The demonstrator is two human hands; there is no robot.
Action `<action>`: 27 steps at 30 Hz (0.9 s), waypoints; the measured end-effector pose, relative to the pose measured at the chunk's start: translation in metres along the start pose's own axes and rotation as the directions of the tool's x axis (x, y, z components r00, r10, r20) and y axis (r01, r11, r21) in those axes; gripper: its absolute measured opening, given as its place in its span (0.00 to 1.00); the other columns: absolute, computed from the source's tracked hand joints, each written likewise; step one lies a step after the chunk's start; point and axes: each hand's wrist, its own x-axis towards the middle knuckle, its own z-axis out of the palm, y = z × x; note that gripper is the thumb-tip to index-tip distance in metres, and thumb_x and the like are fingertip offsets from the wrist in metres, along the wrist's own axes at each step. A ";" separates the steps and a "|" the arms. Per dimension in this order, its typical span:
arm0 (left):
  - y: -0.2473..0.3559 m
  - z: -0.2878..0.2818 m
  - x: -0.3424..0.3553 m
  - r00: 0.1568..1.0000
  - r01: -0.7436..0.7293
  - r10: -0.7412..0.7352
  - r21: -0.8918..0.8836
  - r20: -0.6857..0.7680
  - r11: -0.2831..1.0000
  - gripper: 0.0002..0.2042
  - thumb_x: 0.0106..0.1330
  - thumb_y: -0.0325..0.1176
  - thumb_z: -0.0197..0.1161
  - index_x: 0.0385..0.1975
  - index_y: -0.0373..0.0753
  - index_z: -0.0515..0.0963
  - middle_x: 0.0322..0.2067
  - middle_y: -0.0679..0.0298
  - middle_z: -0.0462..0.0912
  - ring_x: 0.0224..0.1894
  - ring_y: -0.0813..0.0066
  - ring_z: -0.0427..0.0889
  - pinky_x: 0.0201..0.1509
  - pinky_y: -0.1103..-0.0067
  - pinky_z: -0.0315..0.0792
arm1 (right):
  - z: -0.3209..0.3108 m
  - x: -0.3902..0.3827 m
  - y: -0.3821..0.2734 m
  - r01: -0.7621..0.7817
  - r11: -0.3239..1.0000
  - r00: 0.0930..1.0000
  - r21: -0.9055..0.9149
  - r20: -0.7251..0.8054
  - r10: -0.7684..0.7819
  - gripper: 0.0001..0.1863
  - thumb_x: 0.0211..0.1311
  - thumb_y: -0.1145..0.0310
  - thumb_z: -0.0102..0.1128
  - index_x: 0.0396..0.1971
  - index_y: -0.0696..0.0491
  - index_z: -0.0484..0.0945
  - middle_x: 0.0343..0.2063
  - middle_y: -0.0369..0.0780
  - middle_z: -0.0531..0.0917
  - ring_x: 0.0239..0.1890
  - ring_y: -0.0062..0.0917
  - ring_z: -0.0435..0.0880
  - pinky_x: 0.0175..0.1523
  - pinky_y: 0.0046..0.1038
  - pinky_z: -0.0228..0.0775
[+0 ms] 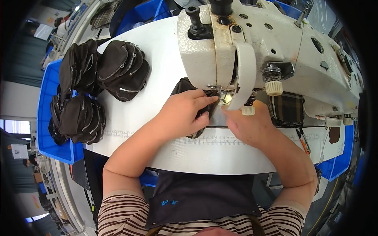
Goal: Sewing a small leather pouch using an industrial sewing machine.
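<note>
A white sewing machine (201, 59) stands over the table, its needle and presser foot near a shiny plate. My left hand (185, 112) lies on a dark fabric pouch piece (182, 85), index finger stretched toward the needle, thumb bent below and gripping it. The piece shows above the hand and below it; the hand hides its middle. My right hand (252, 124) is closed just right of the needle, its fingertips at the plate; what they pinch, if anything, is hidden partly by the machine's white lever (245, 74).
Dark zippered pouches (124, 69) are piled at the left on the table and over a blue bin (49, 118). Right of the needle are a plaid fabric piece (287, 110) and an orange-handled cutting tool (304, 141). A printed ruler (189, 141) runs along the white table (197, 161).
</note>
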 end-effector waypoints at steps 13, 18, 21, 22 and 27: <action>-0.010 0.009 0.003 0.986 -0.129 0.136 0.074 -0.091 0.989 0.20 0.56 0.31 0.64 0.51 0.38 0.87 0.36 0.62 0.84 0.40 0.63 0.85 0.44 0.70 0.81 | 0.019 -0.002 -0.007 0.129 0.976 0.992 -0.175 0.033 -0.125 0.27 0.51 0.74 0.67 0.56 0.55 0.82 0.40 0.39 0.85 0.30 0.33 0.84 0.34 0.33 0.74; -0.005 0.007 0.005 0.975 -0.181 0.205 0.232 -0.087 0.956 0.19 0.57 0.32 0.65 0.49 0.37 0.86 0.34 0.64 0.83 0.41 0.65 0.84 0.44 0.72 0.81 | 0.012 0.001 -0.009 0.104 0.986 0.994 -0.127 0.023 -0.102 0.26 0.50 0.74 0.67 0.54 0.55 0.82 0.35 0.37 0.82 0.30 0.30 0.83 0.34 0.31 0.72; 0.000 0.007 0.003 0.982 -0.141 0.167 0.237 -0.091 0.961 0.18 0.57 0.32 0.65 0.48 0.36 0.86 0.34 0.64 0.83 0.40 0.65 0.84 0.44 0.72 0.81 | 0.010 0.000 -0.011 0.099 0.984 0.995 -0.149 0.040 -0.094 0.25 0.50 0.74 0.66 0.53 0.55 0.83 0.32 0.35 0.79 0.31 0.27 0.82 0.33 0.30 0.71; -0.001 0.009 0.002 0.983 -0.134 0.160 0.240 -0.091 0.961 0.18 0.57 0.32 0.65 0.48 0.36 0.86 0.34 0.64 0.83 0.40 0.65 0.84 0.44 0.72 0.81 | 0.010 0.000 -0.011 0.094 0.980 0.995 -0.174 0.050 -0.087 0.25 0.50 0.73 0.66 0.53 0.54 0.83 0.31 0.34 0.79 0.31 0.26 0.82 0.33 0.29 0.70; -0.002 0.014 0.001 0.975 -0.160 0.200 0.325 -0.094 0.932 0.21 0.57 0.34 0.67 0.52 0.36 0.84 0.36 0.64 0.82 0.40 0.67 0.82 0.44 0.73 0.80 | 0.011 0.001 -0.012 0.103 0.979 0.995 -0.173 0.021 -0.101 0.24 0.51 0.73 0.66 0.52 0.54 0.84 0.30 0.33 0.77 0.30 0.26 0.81 0.33 0.29 0.70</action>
